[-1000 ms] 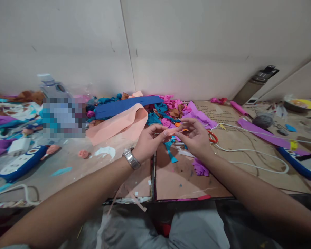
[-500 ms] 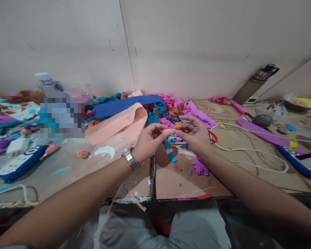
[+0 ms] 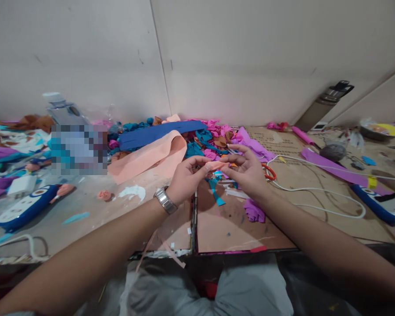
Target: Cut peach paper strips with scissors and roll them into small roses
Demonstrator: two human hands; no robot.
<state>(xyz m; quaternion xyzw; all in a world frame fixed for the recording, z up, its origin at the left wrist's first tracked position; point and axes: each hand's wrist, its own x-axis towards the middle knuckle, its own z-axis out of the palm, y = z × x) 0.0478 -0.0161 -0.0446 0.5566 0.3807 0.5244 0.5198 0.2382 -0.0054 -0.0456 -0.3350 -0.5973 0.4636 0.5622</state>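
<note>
A small peach strip (image 3: pixel 216 166) is held up between the two hands, over a clutter of scraps. Its left end is pinched by the thumb and forefinger of the left hand (image 3: pixel 186 179), and its right end is gripped between the thumb and fingers of the right hand (image 3: pixel 249 173), whose upper fingers are held somewhat apart. A metal watch (image 3: pixel 165 200) is worn on the left wrist. Just below the hands, a teal scrap (image 3: pixel 216 193) and white pieces (image 3: pixel 236 193) are seen on the work surface, with a purple rosette (image 3: pixel 254 211) set near the right wrist. Beyond the fingers, a heap of coloured scraps (image 3: pixel 213 127) is piled towards the wall, partly hidden by the right hand. To the left of it, a wide peach strip (image 3: pixel 141 160) is laid folded over in front of a blue strip (image 3: pixel 161 134). Beside the right hand, an orange ring (image 3: pixel 271 170) is partly covered, and a white cable (image 3: pixel 319 189) is looped across the cardboard (image 3: pixel 299 219). Farther left, a peach rosette (image 3: pixel 104 195) is placed near a blue-and-white object (image 3: pixel 26 208).
</note>
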